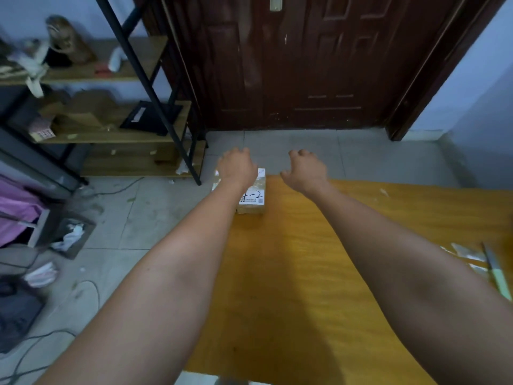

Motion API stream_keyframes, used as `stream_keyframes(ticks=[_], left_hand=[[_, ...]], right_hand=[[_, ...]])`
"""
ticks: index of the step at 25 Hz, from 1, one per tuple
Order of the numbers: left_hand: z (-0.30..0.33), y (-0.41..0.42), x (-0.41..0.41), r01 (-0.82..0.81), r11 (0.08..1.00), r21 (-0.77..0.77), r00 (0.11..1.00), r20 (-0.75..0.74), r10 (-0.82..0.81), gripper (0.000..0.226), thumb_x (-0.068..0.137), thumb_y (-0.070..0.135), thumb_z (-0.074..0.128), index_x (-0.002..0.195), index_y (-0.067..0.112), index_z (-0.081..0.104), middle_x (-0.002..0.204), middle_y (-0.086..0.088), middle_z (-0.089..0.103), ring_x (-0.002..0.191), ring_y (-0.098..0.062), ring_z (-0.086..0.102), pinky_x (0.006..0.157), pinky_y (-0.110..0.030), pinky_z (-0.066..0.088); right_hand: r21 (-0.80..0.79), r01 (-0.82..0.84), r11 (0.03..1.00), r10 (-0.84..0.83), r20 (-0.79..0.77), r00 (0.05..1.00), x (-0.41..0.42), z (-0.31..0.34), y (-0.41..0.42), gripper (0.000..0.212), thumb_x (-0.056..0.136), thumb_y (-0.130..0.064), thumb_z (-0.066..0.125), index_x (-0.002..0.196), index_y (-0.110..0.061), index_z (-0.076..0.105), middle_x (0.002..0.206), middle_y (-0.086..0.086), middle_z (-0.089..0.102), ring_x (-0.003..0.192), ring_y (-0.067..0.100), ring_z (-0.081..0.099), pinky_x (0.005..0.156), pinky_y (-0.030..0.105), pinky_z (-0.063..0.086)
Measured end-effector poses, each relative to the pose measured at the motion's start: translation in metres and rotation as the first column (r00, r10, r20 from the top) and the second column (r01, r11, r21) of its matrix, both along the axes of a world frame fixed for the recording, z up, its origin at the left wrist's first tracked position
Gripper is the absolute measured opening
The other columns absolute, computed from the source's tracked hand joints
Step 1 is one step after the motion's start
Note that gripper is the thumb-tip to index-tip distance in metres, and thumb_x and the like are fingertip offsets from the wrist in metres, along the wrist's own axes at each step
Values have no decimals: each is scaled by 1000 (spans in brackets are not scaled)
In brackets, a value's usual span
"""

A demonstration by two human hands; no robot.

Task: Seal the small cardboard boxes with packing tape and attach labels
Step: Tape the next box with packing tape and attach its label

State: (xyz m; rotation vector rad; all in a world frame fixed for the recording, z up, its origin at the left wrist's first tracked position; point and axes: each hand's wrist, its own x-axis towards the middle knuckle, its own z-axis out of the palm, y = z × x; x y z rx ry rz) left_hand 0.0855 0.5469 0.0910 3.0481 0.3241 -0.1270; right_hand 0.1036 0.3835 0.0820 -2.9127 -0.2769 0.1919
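Yellow-orange wood-grain table, with pale paper scraps and a green-handled knife lying by the right edge. Beyond it, grey tile floor, a dark brown door and bluish walls. To the left, a black-framed shelf stacked with cardboard bits and clutter, plus cables and clothes on the floor. Small box sat right at the table's far left corner, shiny with clear tape, topped by a white label with handwritten marks and a printed code. Left hand lay over the box's far end, fingers curled down past it; couldn't tell if actually gripping. Right hand hung just beside the box, apart from it, fingers loosely curled, holding nothing. Both forearms stretched far out over the table.
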Motion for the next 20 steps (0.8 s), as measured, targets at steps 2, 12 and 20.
stream_keyframes(ticks=[2,12,20], left_hand=[[17,-28,-13,22,1000,0,1000,6,-22,36,97,26,41,126,8,52,126,-15,56,117,-33,51,91,-40,42],[80,-134,-97,153,988,30,986,65,-155,42,96,33,39,131,12,49,132,-14,52,122,-34,46,99,-42,36],[92,-265,-170,294,955,31,955,44,-295,42,98,33,39,134,12,47,133,-13,52,123,-32,46,101,-42,35]], right_hand=[[-10,14,1000,-14,17,1000,-12,18,-25,52,89,-43,52,132,-13,47,126,12,54,117,31,50,86,41,46],[-90,149,985,-143,75,987,-117,72,-153,57,91,-50,44,137,-16,43,134,13,48,122,33,45,91,44,43],[-136,282,950,-274,72,959,-223,78,-282,57,91,-51,44,136,-16,45,133,12,49,121,33,48,88,44,45]])
